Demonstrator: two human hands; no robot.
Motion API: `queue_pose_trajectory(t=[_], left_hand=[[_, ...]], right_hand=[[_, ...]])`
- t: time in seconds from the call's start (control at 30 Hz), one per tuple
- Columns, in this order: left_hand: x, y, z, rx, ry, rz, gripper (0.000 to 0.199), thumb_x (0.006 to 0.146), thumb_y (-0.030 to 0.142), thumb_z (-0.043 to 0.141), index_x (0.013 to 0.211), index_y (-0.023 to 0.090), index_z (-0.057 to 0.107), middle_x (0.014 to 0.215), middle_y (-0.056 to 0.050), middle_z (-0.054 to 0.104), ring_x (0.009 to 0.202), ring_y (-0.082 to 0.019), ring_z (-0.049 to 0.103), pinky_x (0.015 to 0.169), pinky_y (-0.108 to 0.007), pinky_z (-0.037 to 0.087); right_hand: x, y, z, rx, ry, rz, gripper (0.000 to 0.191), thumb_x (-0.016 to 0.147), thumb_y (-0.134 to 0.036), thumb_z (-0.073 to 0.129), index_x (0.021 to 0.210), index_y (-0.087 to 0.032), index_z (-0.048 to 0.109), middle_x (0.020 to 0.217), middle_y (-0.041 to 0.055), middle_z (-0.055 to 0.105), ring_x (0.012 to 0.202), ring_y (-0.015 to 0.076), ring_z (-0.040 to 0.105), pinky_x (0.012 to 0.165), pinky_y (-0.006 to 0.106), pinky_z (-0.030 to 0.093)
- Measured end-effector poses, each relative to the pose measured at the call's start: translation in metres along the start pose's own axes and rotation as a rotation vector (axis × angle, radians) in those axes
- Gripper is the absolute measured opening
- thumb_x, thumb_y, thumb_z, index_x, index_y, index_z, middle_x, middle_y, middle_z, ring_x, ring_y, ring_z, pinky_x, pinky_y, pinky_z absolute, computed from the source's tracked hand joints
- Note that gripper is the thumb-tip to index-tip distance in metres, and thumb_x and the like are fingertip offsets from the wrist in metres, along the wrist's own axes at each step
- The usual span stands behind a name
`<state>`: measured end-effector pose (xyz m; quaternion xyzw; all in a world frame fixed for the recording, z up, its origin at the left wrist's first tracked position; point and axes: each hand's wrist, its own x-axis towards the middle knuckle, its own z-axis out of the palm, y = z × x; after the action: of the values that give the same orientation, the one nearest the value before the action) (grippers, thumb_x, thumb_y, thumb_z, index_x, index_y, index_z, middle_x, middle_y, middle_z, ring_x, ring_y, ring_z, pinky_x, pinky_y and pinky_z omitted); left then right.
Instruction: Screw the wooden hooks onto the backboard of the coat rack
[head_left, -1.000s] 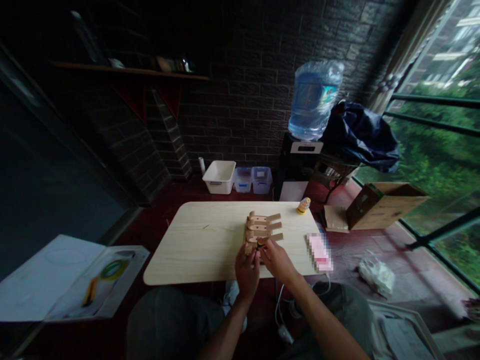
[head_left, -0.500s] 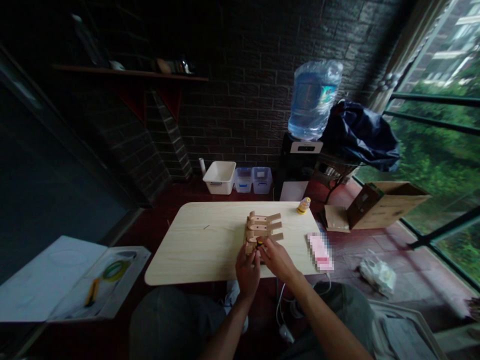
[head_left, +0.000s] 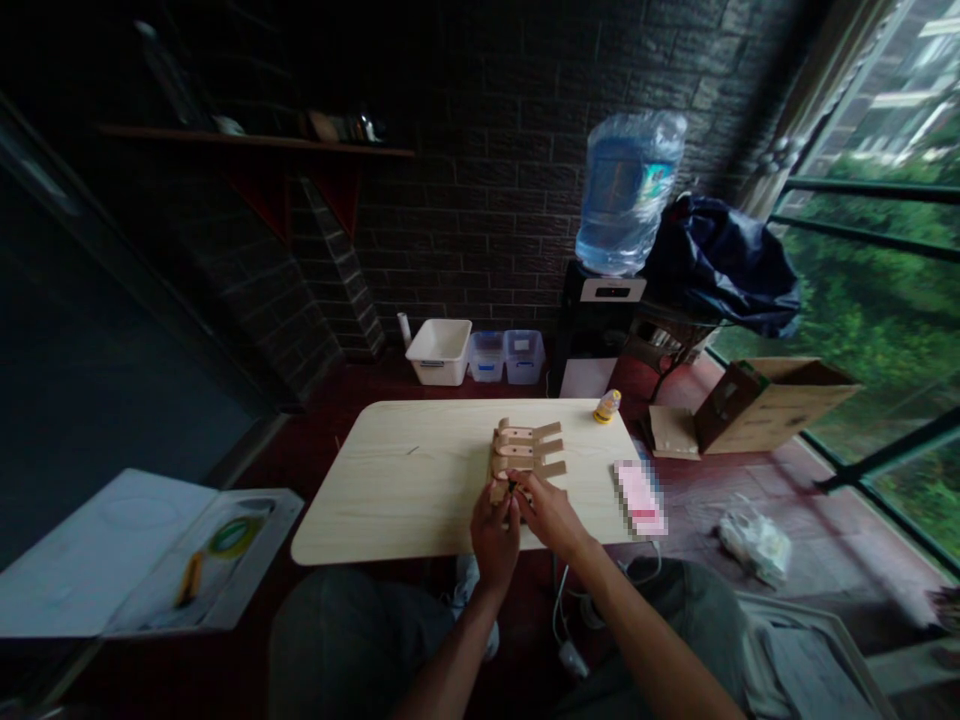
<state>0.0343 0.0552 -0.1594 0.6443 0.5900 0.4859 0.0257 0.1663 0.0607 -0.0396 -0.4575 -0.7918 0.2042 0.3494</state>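
Observation:
A light brown wooden piece [head_left: 528, 452] with several slanted slats and rounded ends lies on the pale table [head_left: 390, 500], right of its middle. At its near end, my left hand [head_left: 495, 540] has its fingers closed against the left edge. My right hand [head_left: 551, 512] meets it from the right, thumb and finger pinched on a small dark thing too small to name. The fingertips of both hands nearly touch and hide the near part of the wooden piece.
A yellow-capped bottle [head_left: 607, 406] and a blurred pink item [head_left: 640, 497] are at the table's right side. A thin dark stick [head_left: 412, 450] lies on the left half. Bins [head_left: 441, 352] stand beyond; an open case [head_left: 202, 560] is at left.
My right hand's fingers have shifted slightly left, closer to my left hand, and the yellow part seen between them is now mostly hidden. The wooden piece stays in place on the table.

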Motion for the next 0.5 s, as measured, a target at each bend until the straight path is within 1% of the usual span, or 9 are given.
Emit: queue_pose_trajectory(t=[0.2,0.33,0.5], left_hand=[[0.0008,0.0017,-0.0012,-0.023,-0.007,-0.016,0.033,0.095,0.034,0.052,0.122,0.026,0.067,0.14,-0.01,0.059,0.127,-0.029,0.058,0.103,-0.05,0.053],[0.0002,0.0001,0.0,-0.007,-0.018,-0.003,0.031,0.095,0.032,0.051,0.12,0.027,0.069,0.142,-0.009,0.057,0.129,-0.028,0.056,0.104,-0.049,0.053],[0.0001,0.0002,-0.0002,0.019,-0.028,0.004,0.03,0.094,0.029,0.052,0.118,0.025,0.07,0.141,-0.01,0.058,0.129,-0.028,0.056,0.104,-0.05,0.052]], right_hand=[[-0.0017,0.0072,0.0036,0.0,-0.004,0.018,0.044,0.096,-0.018,0.052,0.138,-0.031,0.052,0.128,0.0048,0.068,0.11,0.0221,0.069,0.092,0.035,0.056],[-0.0024,0.0058,0.0047,0.034,0.014,-0.011,0.043,0.097,-0.018,0.051,0.139,-0.031,0.052,0.131,0.0051,0.066,0.115,0.0216,0.066,0.096,0.036,0.054],[-0.0025,0.0048,0.0075,0.083,0.002,-0.038,0.045,0.099,-0.018,0.047,0.142,-0.03,0.049,0.127,0.0062,0.067,0.115,0.021,0.065,0.099,0.038,0.053]])
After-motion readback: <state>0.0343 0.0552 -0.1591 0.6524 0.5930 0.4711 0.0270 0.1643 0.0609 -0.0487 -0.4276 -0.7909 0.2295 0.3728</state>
